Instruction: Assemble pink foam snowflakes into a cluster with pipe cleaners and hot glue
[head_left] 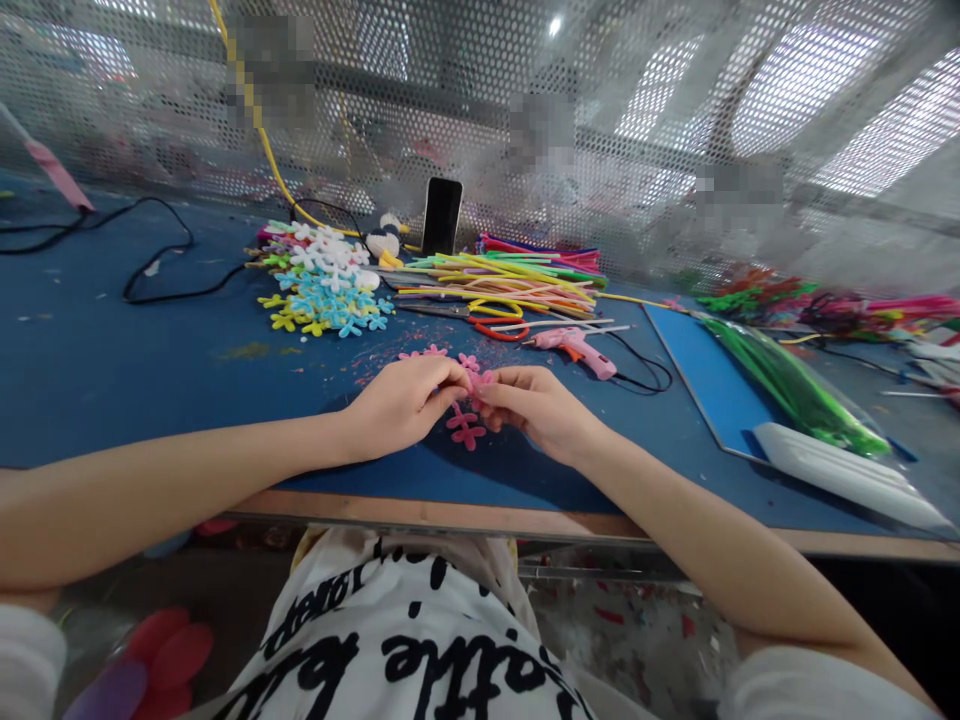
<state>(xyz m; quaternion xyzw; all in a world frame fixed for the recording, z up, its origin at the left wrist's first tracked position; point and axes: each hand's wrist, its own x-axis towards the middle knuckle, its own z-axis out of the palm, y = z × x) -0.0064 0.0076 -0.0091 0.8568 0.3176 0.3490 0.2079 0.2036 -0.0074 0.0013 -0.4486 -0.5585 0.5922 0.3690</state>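
Observation:
Near the front edge of the blue table, my left hand and my right hand meet, both with fingers pinched on a pink fuzzy flower. Their fingertips hide part of it. Just below the fingers, more pink flower shapes show against the table. Behind my left hand lie other small pink flowers, and one more is just beyond the fingertips. A pink glue gun rests on the table behind my right hand, beside scissors with orange and yellow handles.
White, blue and yellow fuzzy flowers are piled at back left. Colourful pipe cleaners lie behind the scissors, near an upright phone. Bagged green stems and a white object are at right. A black cable crosses the left.

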